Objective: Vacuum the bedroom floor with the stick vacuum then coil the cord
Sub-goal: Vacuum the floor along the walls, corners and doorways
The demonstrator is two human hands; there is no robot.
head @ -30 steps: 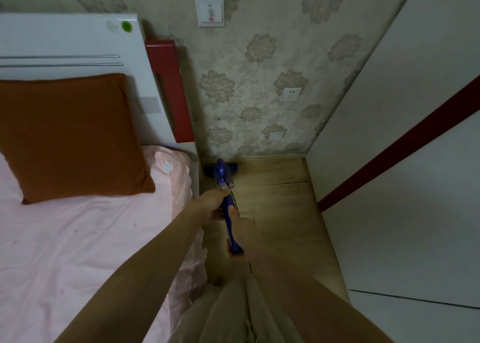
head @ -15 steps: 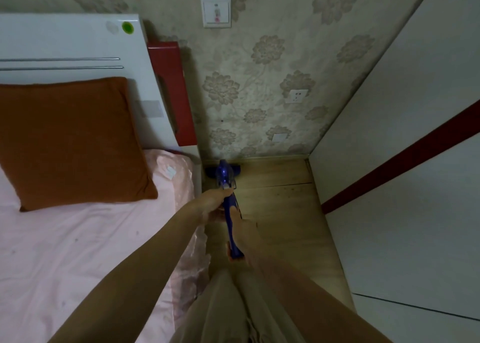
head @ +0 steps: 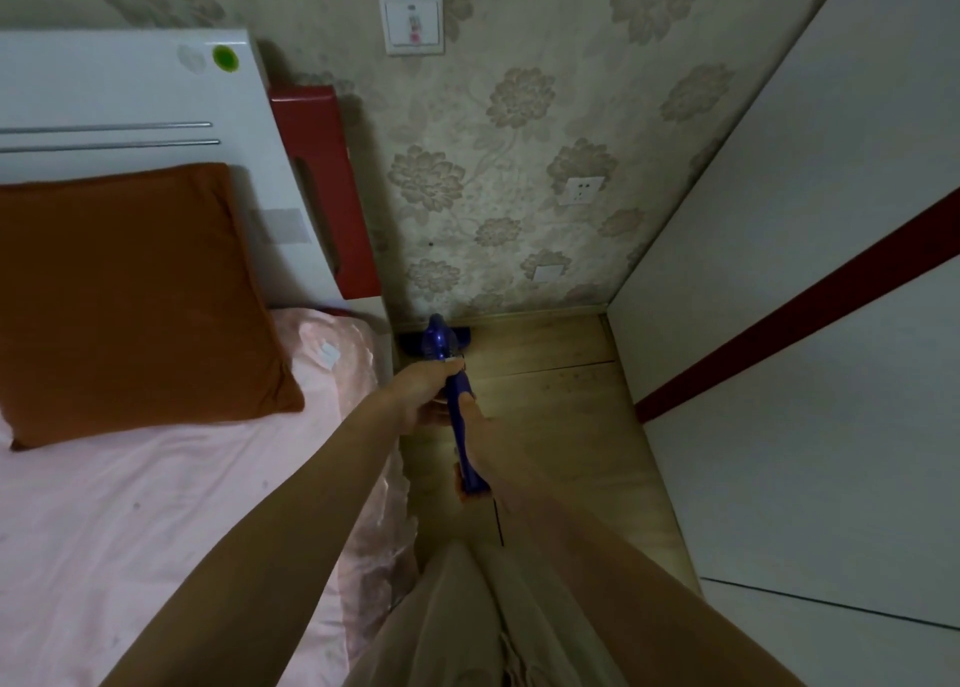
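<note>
The bed (head: 156,504), under a pink sheet, fills the left side, its edge running down the middle of the view; the white wardrobe (head: 810,374) with a dark red stripe closes the right side. Between them lies a narrow strip of wooden floor (head: 561,426), ending at the flower-patterned wall (head: 493,166), so the open room is one lane, wider toward the wardrobe. One white headboard (head: 130,93) stands at the bed's head with one red panel (head: 322,187) beside it, and one orange pillow (head: 130,296) leans against it. On the wall sit one switch plate (head: 413,20), one socket (head: 584,191) and one blank cover plate lower down.

One blue stick vacuum (head: 462,416) stands in the lane, its head (head: 434,335) on the floor in the corner where bed, wall and floor meet. Two hands hold it: the left hand (head: 423,392) grips the upper body, fingers curled round it from the bed side, and the right hand (head: 480,437) is wrapped on the handle just below (its fingers mostly hidden behind the blue shaft). A thin dark cord (head: 498,522) hangs beneath the handle.
</note>
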